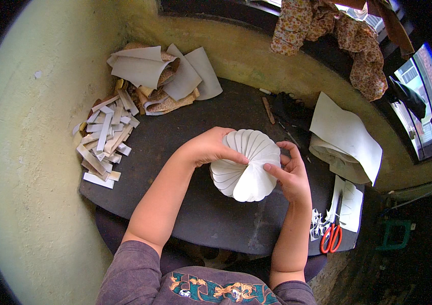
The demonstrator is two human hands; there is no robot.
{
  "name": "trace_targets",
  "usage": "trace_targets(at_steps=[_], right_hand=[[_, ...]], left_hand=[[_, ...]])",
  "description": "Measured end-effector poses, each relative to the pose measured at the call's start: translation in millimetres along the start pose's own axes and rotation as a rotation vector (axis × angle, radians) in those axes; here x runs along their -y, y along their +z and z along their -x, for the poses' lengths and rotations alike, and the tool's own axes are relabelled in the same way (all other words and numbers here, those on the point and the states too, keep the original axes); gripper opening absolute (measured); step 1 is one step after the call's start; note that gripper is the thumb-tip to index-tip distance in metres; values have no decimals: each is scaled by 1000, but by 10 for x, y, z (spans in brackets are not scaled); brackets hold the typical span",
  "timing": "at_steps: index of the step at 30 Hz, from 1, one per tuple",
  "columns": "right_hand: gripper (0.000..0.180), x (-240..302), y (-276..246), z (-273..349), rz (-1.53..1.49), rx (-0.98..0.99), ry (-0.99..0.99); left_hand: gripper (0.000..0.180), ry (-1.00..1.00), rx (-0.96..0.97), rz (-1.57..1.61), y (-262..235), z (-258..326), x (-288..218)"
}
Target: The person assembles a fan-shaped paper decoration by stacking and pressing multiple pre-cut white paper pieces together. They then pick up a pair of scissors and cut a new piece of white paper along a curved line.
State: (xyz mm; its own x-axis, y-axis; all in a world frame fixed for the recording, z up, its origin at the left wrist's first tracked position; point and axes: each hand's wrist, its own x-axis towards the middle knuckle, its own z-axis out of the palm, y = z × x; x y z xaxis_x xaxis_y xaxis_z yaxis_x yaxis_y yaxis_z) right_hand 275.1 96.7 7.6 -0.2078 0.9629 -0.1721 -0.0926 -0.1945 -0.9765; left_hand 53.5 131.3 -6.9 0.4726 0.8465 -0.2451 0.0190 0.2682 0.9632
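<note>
Between my hands, above the dark table, is a round white rosette (254, 178) made of overlapping paper petals fanned around a centre. My left hand (213, 148) grips its upper left side, the thumb lying across the petals toward the middle and the fingers hidden behind. On the right edge, my right hand (291, 173) holds it too, with the thumb pressed on the front near the centre and the fingers curled at the rim. One petal at the lower middle shows whole, on top of the others.
A pile of folded pale strips (103, 137) lies at the table's left. Behind it are large paper sheets (142, 68). At right stand a rolled white sheet (348, 137), red-handled scissors (332, 238) and paper scraps (317, 223). A thin pointed tool (292, 137) lies at the back of the table (216, 223).
</note>
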Motion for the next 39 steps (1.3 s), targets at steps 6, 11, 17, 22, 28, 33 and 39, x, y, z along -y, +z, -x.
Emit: trace_targets(at_steps=[6, 11, 17, 22, 28, 33, 39], right_hand=[[58, 13, 18, 24, 40, 3, -23], [57, 22, 34, 39, 65, 3, -34], [57, 16, 42, 34, 78, 1, -19], [56, -27, 35, 32, 101, 6, -59], [55, -5, 49, 27, 142, -13, -49], [55, -31, 45, 15, 127, -3, -65], [57, -50, 10, -21, 115, 0, -19]], left_hand=[[58, 8, 30, 30, 8, -4, -5], [59, 31, 29, 30, 19, 0, 2], [59, 18, 38, 50, 14, -2, 13], [58, 34, 36, 67, 19, -44, 53], [58, -8, 27, 87, 27, -31, 39], [58, 3, 42, 112, 16, -59, 88], [59, -27, 31, 93, 16, -73, 103]])
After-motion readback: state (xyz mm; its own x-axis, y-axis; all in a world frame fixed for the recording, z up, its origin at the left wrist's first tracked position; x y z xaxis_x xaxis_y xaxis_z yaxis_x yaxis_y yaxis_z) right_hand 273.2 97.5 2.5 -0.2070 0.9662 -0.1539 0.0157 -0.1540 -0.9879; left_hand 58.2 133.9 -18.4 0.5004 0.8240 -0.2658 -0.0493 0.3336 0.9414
